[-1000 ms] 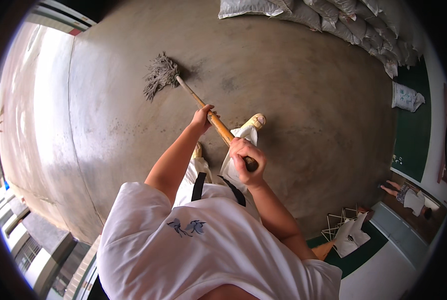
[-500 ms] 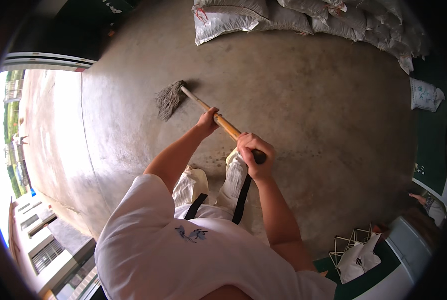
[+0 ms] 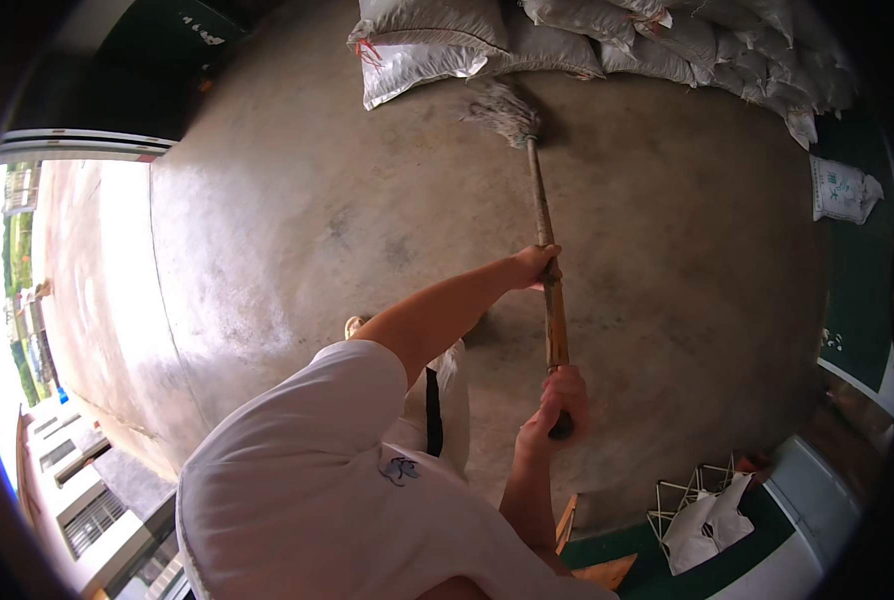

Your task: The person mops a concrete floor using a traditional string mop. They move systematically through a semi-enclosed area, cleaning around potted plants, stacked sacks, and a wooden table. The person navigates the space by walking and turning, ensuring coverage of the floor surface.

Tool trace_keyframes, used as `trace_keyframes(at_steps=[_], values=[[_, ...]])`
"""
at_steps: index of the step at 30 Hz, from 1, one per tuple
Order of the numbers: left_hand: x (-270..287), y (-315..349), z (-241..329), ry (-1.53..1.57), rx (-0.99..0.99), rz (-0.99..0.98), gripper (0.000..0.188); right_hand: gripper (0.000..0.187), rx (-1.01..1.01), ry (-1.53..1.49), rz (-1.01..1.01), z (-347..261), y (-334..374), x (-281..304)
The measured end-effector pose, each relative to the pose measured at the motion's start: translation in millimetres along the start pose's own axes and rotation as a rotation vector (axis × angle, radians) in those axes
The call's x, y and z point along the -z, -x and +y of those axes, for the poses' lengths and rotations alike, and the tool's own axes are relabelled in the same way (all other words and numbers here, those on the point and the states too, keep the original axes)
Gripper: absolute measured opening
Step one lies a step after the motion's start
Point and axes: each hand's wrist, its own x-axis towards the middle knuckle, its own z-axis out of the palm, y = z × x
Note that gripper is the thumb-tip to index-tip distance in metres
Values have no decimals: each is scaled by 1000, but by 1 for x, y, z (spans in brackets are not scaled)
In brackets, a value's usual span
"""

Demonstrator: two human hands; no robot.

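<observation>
A string mop [image 3: 539, 190] with a long wooden handle stretches ahead of me over the concrete floor. Its grey mop head [image 3: 508, 117], smeared by motion, lies just short of the stacked sacks. My left hand [image 3: 537, 267] is closed round the middle of the handle. Lower down, my right hand [image 3: 557, 408] wraps the handle near its dark end, which pokes out below the fist.
Filled white sacks [image 3: 427, 75] are piled along the far wall, close to the mop head. Another sack [image 3: 845, 190] sits at the right wall. A folding frame with white cloth [image 3: 707, 525] stands at the lower right. A wide doorway opens on the left.
The mop head has swung right and farther away, from the left floor to near the sacks. Both hands have moved right with the handle, which now points nearly straight ahead.
</observation>
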Motion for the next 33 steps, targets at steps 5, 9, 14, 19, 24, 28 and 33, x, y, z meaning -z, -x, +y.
trace_keyframes(at_steps=[5, 9, 14, 19, 24, 28, 33], values=[[-39, 15, -13, 343, 115, -59, 19, 15, 26, 121, 44, -13, 13, -22], [-16, 37, -31, 381, 208, -82, 19, 11, 79, 169, -25, -33, 35, -63], [57, 100, -47, 398, 251, -215, 14, 10, 166, 250, -209, -68, 63, -149], [158, 200, -20, 368, 199, -276, 16, 13, 289, 246, -347, -111, 93, -283], [296, 300, 22, 550, 185, -330, 18, 17, 328, 116, -512, -151, 134, -432], [396, 383, 35, 851, 103, -290, 19, 17, 309, -117, -762, -192, 163, -512], [491, 480, 10, 1086, -284, -76, 15, 13, 190, -452, -1125, -219, 188, -569]])
